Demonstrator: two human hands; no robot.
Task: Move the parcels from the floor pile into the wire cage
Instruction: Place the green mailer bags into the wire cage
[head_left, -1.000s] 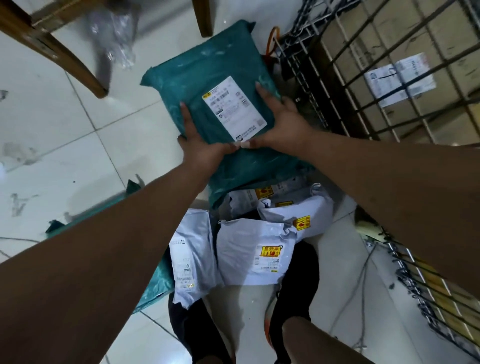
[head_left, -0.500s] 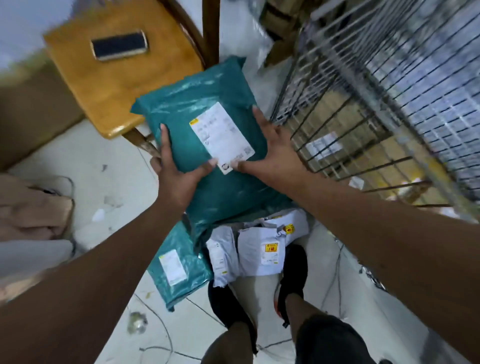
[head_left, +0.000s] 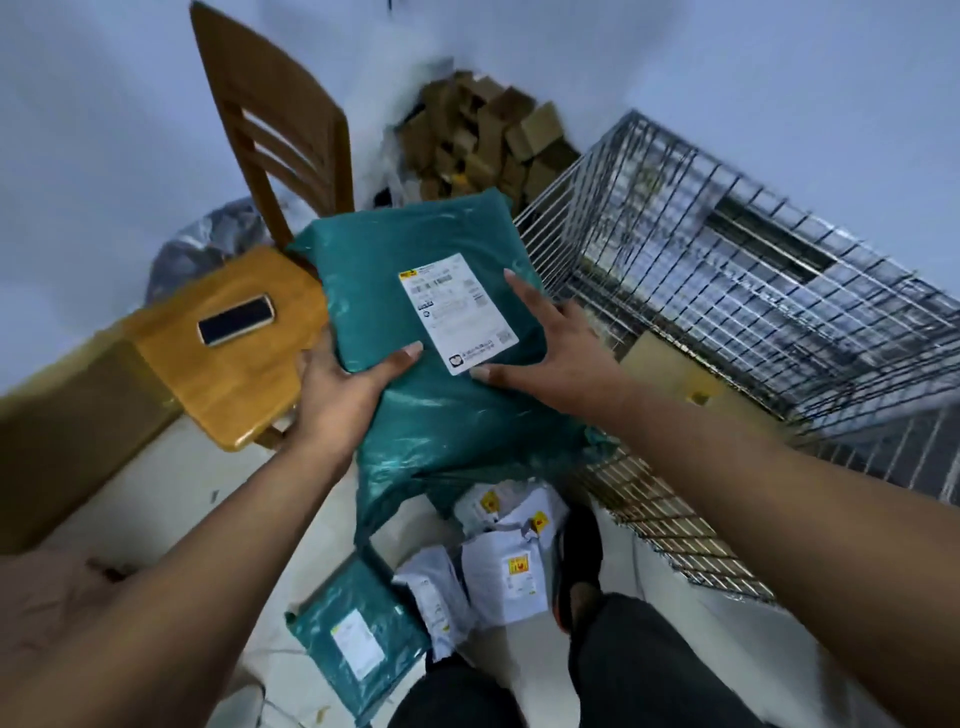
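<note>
Lifting looks like the step in hand: the left hand (head_left: 337, 395) grips the teal parcel (head_left: 447, 426) at its left edge, thumb on top, fingers hidden beneath; the right hand (head_left: 556, 353) presses spread against its right edge. The parcel hangs above the floor pile (head_left: 498, 566), just beside the wire cage (head_left: 727, 270), whose top rim it must next clear.

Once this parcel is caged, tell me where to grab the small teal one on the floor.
Probably pinch the small teal parcel by its free left edge, coming from the left: it lies flat, label up, and white parcels crowd its right side.
</note>
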